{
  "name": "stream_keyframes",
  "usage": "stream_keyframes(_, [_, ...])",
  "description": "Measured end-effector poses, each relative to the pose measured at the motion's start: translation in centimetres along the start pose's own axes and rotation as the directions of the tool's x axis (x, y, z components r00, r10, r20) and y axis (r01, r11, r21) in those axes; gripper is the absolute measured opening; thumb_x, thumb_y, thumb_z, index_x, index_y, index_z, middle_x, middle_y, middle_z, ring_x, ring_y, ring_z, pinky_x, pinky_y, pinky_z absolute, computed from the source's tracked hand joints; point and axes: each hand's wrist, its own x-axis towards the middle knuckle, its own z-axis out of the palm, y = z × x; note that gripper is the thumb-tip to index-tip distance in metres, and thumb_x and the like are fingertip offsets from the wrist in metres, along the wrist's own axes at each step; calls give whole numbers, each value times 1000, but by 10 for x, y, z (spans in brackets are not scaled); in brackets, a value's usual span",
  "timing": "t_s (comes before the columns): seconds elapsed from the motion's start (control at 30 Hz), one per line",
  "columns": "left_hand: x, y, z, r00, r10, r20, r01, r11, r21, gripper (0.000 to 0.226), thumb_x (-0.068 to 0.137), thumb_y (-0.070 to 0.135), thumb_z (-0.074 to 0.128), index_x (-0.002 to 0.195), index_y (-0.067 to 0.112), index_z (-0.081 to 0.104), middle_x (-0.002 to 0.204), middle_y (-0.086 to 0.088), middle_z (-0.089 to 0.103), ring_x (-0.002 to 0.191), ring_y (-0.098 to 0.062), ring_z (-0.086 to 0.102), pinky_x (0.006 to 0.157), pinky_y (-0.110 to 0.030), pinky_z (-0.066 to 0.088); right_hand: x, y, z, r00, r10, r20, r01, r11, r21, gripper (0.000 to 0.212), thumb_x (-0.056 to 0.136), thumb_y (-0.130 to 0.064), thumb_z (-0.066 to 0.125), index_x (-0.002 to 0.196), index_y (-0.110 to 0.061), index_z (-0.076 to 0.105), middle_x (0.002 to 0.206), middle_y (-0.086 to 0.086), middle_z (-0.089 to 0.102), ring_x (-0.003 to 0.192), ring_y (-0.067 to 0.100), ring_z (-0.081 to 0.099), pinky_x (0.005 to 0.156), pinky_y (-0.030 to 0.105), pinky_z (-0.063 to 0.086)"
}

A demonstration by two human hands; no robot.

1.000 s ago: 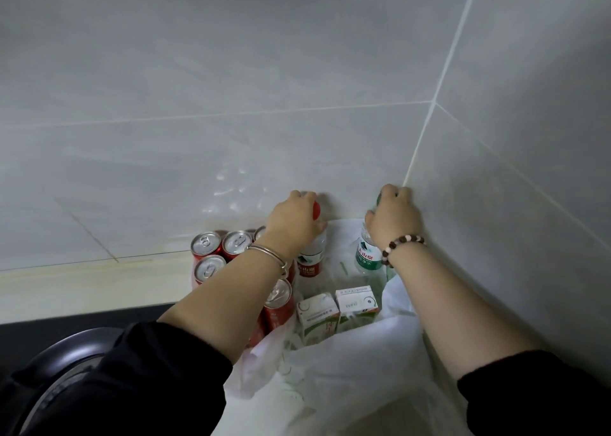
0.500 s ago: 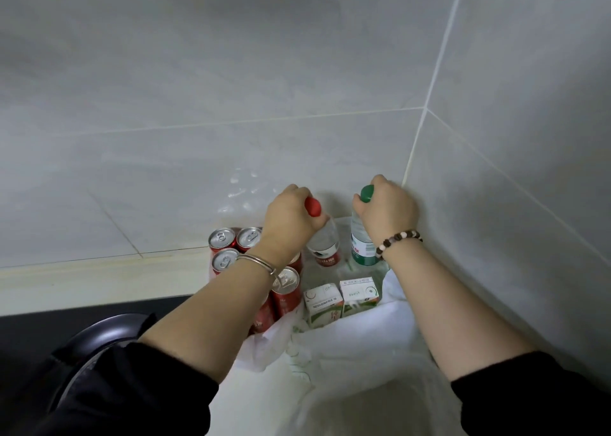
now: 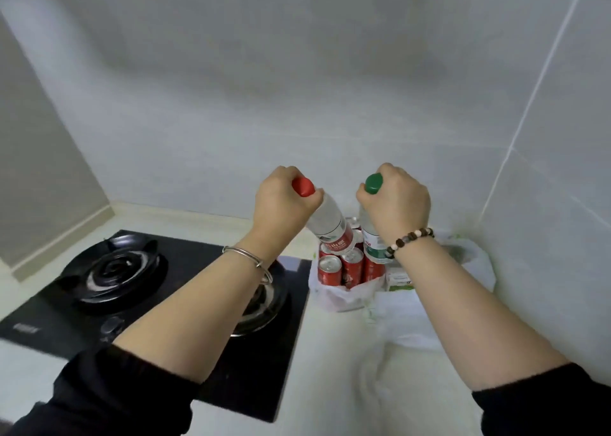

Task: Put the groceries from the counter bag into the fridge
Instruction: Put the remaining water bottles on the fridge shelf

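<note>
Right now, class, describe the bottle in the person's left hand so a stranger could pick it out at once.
Start at the black gas stove; just right of it a white plastic bag of red cans sits in the tiled corner. Above the bag the left hand holds a clear bottle by its neck, tilted. Its cap and label are red; the right hand's bottle has green ones.

We look from one head-worn camera, forward and down, close over the pale counter [image 3: 330,369] toward the tiled corner.
</note>
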Motion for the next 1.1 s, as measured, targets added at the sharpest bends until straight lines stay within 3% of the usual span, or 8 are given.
stream_keyframes(0.1, [-46, -21, -79, 995, -55, -88, 59, 998, 37, 21, 75, 28, 72, 81, 11, 61, 82, -4, 60, 74, -18, 54, 64, -24, 41, -40, -72, -16, 992, -121, 36, 117, 987, 108, 20, 83, -26, 59, 74, -10, 51, 68, 4, 53, 58, 26, 48, 53, 26, 31])
stream_keyframes(0.23, [-129, -46, -190, 965, -149, -217, 179, 976, 127, 21, 75, 30, 71, 84, 16, 59, 84, 1, 59, 75, -14, 53, 61, -17, 39, -112, -180, -34, 953, -264, 146, 218, 937, 274, 22, 80, -26, 59, 69, -11, 47, 63, 0, 47, 58, 27, 46, 53, 27, 26])
stream_keyframes(0.43, [-281, -78, -337, 870, -270, -412, 401, 874, 275, 22, 76, 29, 72, 83, 12, 59, 81, 2, 56, 75, -15, 52, 64, -23, 45, -246, -321, -65, 802, -528, 278, 326, 778, 537, 19, 81, -30, 60, 77, -12, 55, 65, -4, 48, 62, 24, 49, 56, 25, 30])
stream_keyframes(0.57, [-385, -86, -413, 792, -363, -491, 563, 746, 356, 23, 77, 31, 72, 87, 20, 54, 83, 6, 52, 76, -10, 49, 61, -11, 35, -333, -400, -96, 624, -729, 282, 429, 621, 656, 24, 83, -36, 59, 77, -15, 50, 66, -2, 50, 63, 22, 49, 56, 26, 32])
stream_keyframes(0.7, [-483, -84, -471, 673, -457, -582, 723, 570, 390, 25, 78, 32, 72, 89, 16, 58, 85, 2, 54, 78, -14, 50, 66, -21, 45, -417, -462, -127, 408, -882, 234, 482, 426, 766, 24, 83, -40, 59, 79, -19, 48, 70, -3, 53, 66, 19, 50, 57, 26, 34])
stream_keyframes(0.87, [-600, -67, -518, 463, -529, -711, 884, 327, 333, 24, 75, 31, 72, 85, 13, 59, 81, 1, 54, 76, -17, 51, 64, -25, 42, -530, -519, -174, 48, -987, 156, 448, 160, 880, 27, 81, -39, 61, 81, -13, 57, 75, 2, 61, 70, 22, 56, 60, 32, 47])
stream_keyframes(0.97, [-654, -48, -540, 322, -554, -768, 947, 193, 258, 22, 76, 30, 70, 81, 14, 56, 78, 3, 50, 76, -16, 50, 60, -20, 36, -584, -543, -205, -143, -986, 89, 404, 24, 914, 26, 80, -40, 62, 80, -15, 55, 72, 0, 57, 70, 22, 55, 57, 28, 40])
stream_keyframes(1.1, [-713, -19, -565, 89, -523, -847, 996, 24, 90, 23, 75, 28, 69, 91, 12, 68, 92, -3, 60, 87, -21, 56, 74, -32, 48, -637, -569, -246, -345, -937, -59, 249, -152, 956, 25, 79, -37, 67, 82, -16, 52, 74, -2, 53, 73, 19, 50, 60, 27, 34])
